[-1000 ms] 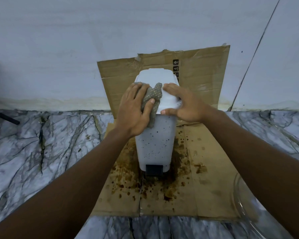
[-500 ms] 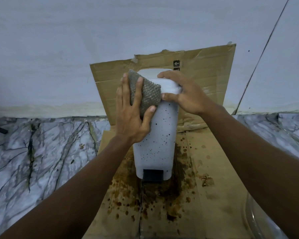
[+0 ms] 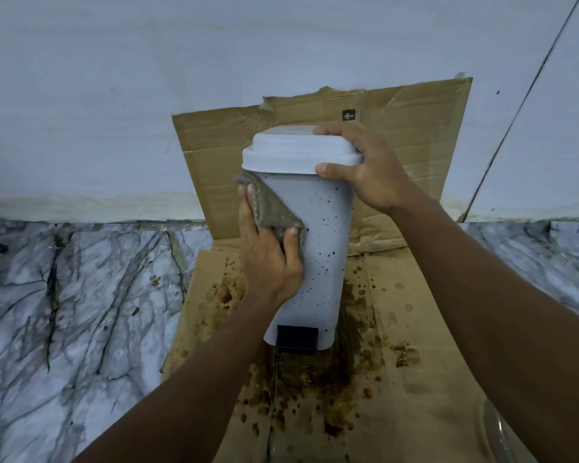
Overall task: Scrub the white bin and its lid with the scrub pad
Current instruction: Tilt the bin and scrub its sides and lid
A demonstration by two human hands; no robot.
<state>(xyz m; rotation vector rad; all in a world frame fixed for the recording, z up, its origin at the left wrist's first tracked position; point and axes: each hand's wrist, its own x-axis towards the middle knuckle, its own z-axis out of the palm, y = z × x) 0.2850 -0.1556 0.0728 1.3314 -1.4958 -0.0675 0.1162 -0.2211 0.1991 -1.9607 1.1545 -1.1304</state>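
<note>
Pressing scrub pad (image 3: pixel 270 208) on bin (image 3: pixel 322 252), seemingly.

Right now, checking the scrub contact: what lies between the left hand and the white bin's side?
The scrub pad: in the head view the left hand holds it pressed against the left side of the white bin, just below the lid.
</note>
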